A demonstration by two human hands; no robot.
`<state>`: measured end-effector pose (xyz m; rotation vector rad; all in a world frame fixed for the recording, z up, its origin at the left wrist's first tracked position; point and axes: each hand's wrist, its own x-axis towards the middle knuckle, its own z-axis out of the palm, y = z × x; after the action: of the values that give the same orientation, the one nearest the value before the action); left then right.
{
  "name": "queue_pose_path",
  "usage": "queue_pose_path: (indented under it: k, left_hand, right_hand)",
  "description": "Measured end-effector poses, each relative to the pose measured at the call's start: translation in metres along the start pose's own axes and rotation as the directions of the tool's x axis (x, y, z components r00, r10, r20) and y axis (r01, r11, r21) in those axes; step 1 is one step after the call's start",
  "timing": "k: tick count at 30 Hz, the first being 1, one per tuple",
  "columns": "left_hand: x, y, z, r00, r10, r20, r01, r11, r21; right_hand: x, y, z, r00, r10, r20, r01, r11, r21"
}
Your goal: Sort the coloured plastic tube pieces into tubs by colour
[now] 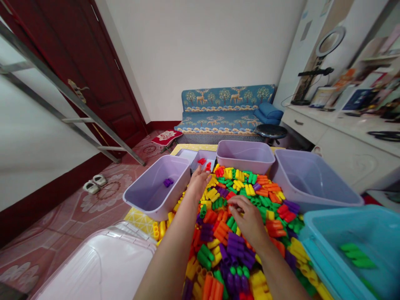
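Observation:
A big pile of plastic building blocks (250,196) in red, orange, yellow, green and purple covers the table in front of me. My left hand (198,181) reaches to the pile's far left edge with a red block (207,167) pinched at its fingertips. My right hand (248,218) lies palm down in the middle of the pile, fingers curled over red and green blocks; whether it grips one is hidden. A small white tray (195,157) just beyond my left hand holds red blocks.
Lilac bins stand left (146,200), far centre (245,152) and right (312,196); the left one holds one purple block (168,182). A blue bin (368,225) at right holds green blocks. A white lid (103,266) lies near left. A sofa, stool and ladder stand beyond.

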<state>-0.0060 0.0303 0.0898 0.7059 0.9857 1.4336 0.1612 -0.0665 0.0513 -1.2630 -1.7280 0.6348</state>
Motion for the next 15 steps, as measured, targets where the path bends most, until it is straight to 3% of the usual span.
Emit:
queue_pose_path:
  k: [3,5,7,9,11,13,15]
  left_hand:
    - [-0.007,-0.006,-0.002,0.997,0.076,0.022,-0.077,0.996,0.047]
    - [-0.019,-0.008,-0.010,0.982,0.177,0.067,-0.187,0.960,0.210]
    - [-0.035,-0.009,-0.023,0.949,0.277,0.153,-0.316,0.811,0.493]
    - [-0.052,-0.010,-0.036,0.903,0.342,0.261,-0.411,0.510,0.755]
    - [-0.067,-0.013,-0.045,0.880,0.341,0.331,-0.428,0.267,0.863]
    - [-0.075,-0.017,-0.050,0.866,0.324,0.381,-0.453,0.183,0.873]
    - [-0.077,-0.022,-0.049,0.846,0.310,0.433,-0.498,0.170,0.851]
  right_hand:
    - [-0.001,0.001,-0.001,1.000,-0.009,0.010,0.009,1.000,-0.004]
    - [-0.001,0.000,-0.001,1.000,-0.016,0.017,0.016,1.000,-0.006]
    - [-0.002,0.000,-0.002,1.000,-0.018,0.018,0.018,1.000,-0.012]
    - [-0.002,-0.001,-0.002,1.000,-0.019,0.017,0.020,1.000,-0.018]
    - [-0.002,-0.002,-0.002,1.000,-0.016,0.017,0.016,1.000,-0.022]
    - [-0.002,-0.002,0.000,1.000,-0.003,0.012,0.003,1.000,-0.018]
    - [-0.002,0.000,0.001,1.000,0.016,-0.005,-0.016,1.000,0.002]
